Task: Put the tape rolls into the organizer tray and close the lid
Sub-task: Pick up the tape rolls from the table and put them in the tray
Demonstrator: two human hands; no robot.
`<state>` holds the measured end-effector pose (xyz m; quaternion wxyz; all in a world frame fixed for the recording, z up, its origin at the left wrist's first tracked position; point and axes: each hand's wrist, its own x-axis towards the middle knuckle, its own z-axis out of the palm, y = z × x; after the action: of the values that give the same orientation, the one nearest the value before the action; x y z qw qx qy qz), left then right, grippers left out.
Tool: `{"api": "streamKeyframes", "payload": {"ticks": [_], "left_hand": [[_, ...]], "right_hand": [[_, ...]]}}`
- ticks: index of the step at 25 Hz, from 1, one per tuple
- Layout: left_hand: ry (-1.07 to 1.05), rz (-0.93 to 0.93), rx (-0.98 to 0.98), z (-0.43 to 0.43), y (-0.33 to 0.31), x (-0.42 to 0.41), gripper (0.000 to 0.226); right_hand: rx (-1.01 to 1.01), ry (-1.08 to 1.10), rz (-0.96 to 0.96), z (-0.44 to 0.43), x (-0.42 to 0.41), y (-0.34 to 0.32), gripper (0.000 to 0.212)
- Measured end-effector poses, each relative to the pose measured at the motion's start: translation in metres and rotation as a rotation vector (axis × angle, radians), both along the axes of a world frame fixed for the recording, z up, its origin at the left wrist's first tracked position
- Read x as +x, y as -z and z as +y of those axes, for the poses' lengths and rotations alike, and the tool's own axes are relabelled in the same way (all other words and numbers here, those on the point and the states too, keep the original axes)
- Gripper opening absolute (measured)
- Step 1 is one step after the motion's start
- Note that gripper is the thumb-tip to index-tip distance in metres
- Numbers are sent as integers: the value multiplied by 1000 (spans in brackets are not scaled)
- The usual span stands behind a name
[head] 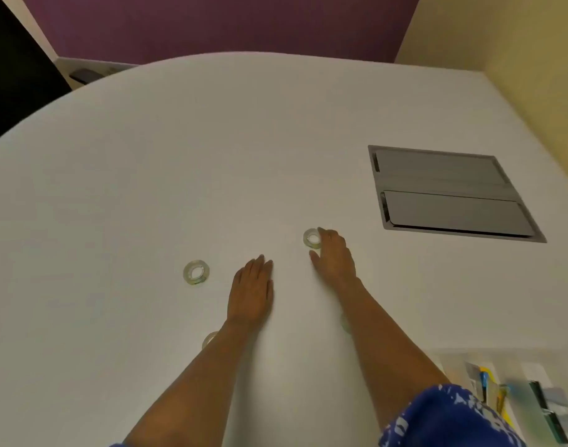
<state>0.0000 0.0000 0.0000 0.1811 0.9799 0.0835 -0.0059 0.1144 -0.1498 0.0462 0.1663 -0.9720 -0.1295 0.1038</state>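
Clear tape rolls lie flat on the white table [147,195]. One tape roll [196,272] sits left of my left hand [253,290], which rests flat with fingers together and holds nothing. My right hand [334,254] reaches a far tape roll [311,237]; its fingers and thumb touch the roll's right side. A third tape roll [209,339] peeks out from behind my left forearm. A fourth tape roll [345,322] is mostly hidden by my right forearm. The clear organizer tray [453,369] stands at the bottom right, holding stationery.
A grey metal cable hatch [450,191] is set flush into the table at the right. A purple wall panel and a cream wall bound the far side. A black chair back [14,69] stands at the far left.
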Motion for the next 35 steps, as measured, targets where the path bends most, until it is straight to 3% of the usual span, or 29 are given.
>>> {"api": "streamKeyframes", "payload": {"ticks": [4, 9, 12, 27, 35], "left_hand": [[-28, -24, 15, 1, 10, 9, 46], [-28, -5, 29, -2, 14, 6, 47], [-10, 25, 33, -9, 11, -4, 48], [67, 130, -3, -77, 0, -140, 52], [33, 90, 9, -109, 8, -195, 55]], "right_hand": [[2, -42, 61, 17, 21, 5, 61], [-15, -48, 41, 16, 23, 6, 41], [69, 9, 1, 9, 11, -5, 41], [340, 168, -129, -116, -126, -47, 40], [357, 291, -147, -178, -179, -38, 41]]}}
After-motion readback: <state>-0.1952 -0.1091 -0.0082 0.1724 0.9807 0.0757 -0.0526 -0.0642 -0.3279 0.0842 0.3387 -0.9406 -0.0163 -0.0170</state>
